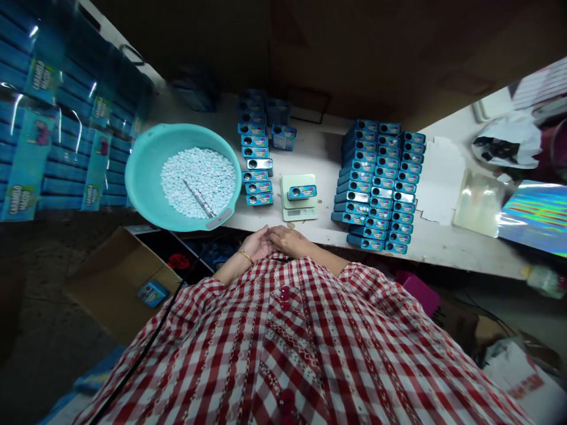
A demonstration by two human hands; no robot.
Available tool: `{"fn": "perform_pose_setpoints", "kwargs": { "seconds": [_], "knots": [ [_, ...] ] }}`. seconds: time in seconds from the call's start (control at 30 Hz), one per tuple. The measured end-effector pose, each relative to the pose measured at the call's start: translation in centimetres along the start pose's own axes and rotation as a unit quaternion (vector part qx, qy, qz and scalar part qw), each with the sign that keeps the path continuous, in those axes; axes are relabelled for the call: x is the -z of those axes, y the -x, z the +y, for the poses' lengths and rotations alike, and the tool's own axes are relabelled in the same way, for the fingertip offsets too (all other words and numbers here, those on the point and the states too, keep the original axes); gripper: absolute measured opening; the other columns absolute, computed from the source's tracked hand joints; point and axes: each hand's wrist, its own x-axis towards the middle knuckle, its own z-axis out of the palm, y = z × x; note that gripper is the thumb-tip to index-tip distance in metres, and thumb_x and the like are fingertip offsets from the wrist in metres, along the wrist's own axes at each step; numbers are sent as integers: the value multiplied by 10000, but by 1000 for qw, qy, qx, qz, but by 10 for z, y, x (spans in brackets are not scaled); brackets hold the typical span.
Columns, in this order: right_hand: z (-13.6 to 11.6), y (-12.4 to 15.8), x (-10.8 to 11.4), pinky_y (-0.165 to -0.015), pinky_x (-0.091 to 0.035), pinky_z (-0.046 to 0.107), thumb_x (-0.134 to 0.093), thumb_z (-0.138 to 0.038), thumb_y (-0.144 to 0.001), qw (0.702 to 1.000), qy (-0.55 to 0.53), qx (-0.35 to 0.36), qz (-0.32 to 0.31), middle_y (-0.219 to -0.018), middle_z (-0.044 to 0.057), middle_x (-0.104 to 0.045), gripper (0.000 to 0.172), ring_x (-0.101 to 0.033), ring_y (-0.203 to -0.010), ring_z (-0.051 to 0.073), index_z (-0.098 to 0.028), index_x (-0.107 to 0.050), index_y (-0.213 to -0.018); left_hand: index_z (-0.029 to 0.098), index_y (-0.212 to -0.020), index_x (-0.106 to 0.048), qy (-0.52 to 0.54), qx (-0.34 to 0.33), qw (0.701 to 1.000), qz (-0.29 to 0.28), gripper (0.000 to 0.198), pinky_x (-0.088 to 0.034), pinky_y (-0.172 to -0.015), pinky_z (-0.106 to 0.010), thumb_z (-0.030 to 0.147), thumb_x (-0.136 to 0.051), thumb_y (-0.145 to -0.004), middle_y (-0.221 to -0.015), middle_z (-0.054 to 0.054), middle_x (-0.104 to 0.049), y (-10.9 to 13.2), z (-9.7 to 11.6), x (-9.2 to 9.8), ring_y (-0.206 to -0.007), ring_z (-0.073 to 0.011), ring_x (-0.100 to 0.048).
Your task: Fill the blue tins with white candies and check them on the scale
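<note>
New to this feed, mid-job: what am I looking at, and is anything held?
No machine here: just a person, bare-handed, seen by one camera worn on the head, looking forward and down. The left hand, wearing a bracelet, and the right hand meet by the near edge of the white table; I see nothing held. Beyond, a blue container sits on a small scale. To its left: a container row, then a turquoise basin of white pieces with a utensil. To its right: more container rows.

The display (pixel 301 213) on the scale (pixel 285 204) is too small for me to read; the right hand (pixel 289 239) partly hides the left hand (pixel 257 242), and the wrapped blue packs (pixel 66 127) run out of view leftward.
</note>
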Motion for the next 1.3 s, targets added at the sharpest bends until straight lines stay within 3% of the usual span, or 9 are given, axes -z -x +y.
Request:
{"fn": "perform_pose_setpoints", "kwargs": {
  "seconds": [0.13,0.23,0.33,0.4,0.5,0.6,0.8,0.93,1.3],
  "knots": [
    [2,6,0,-844,-477,326,-490,-163,-877,999,-32,13,25,-1097,135,-615,239,-565,-997,189,-106,-603,-1080,93,-741,-601,-3,5,1000,-3,280,-537,-650,-294,182,-393,-906,-604,-61,-634,0,-1,-3,-547,-132,-610],
    [12,20,7,-883,-464,346,-483,-246,-889,989,-64,3,130,-1123,114,-609,265,-553,-1026,190,-164,-596,-1115,82,-801,-625,2,0,1000,-4,265,-528,-641,-271,166,-394,-900,-646,-79,-652,0,2,-6,-582,-132,-618],
    [46,35,18,-915,-439,399,-492,-312,-875,933,-78,-143,320,-1172,134,-568,353,-505,-1112,223,-187,-527,-1202,69,-885,-649,1,-8,1000,-3,273,-523,-651,-260,185,-402,-899,-730,-121,-677,1,9,-11,-673,-151,-645],
    [79,39,22,-918,-436,404,-528,-336,-839,888,-98,-230,386,-1233,147,-524,471,-473,-1160,236,-177,-446,-1275,59,-905,-655,5,-23,1000,2,282,-521,-658,-252,192,-406,-897,-756,-132,-681,0,15,-16,-710,-155,-650],
    [123,30,21,-893,-450,359,-549,-350,-800,896,-162,-238,338,-1245,140,-520,552,-510,-1114,222,-145,-406,-1293,54,-878,-653,21,-51,998,4,273,-519,-679,-243,187,-415,-894,-766,-127,-677,-2,24,-25,-729,-150,-648],
    [134,18,25,-823,-470,343,-495,-335,-826,917,-190,-226,270,-1092,108,-604,446,-571,-936,205,-131,-480,-1222,51,-869,-644,36,-70,997,9,270,-515,-706,-248,197,-419,-896,-782,-131,-671,-8,28,-33,-746,-152,-642],
    [68,26,75,-936,-351,395,-473,-232,-860,970,70,-90,216,-1154,104,-572,393,-457,-1065,248,-203,-516,-1249,91,-933,-628,91,-97,991,4,267,-505,-691,-285,261,-426,-893,-730,-85,-648,-27,28,-53,-678,-150,-607],
    [30,31,98,-935,-300,406,-379,-134,-891,967,204,-23,150,-1145,94,-575,434,-444,-1046,238,-249,-473,-1300,97,-930,-632,102,-90,990,-32,322,-500,-701,-304,323,-405,-893,-735,-83,-645,-36,31,-66,-686,-161,-607],
    [24,40,100,-890,-305,402,-345,-136,-917,962,238,-23,133,-1137,97,-580,442,-436,-1078,242,-254,-439,-1333,90,-837,-641,97,-66,990,-80,197,-486,-735,-303,211,-486,-832,-700,-82,-646,-57,27,-70,-639,-150,-604]
  ]
}}
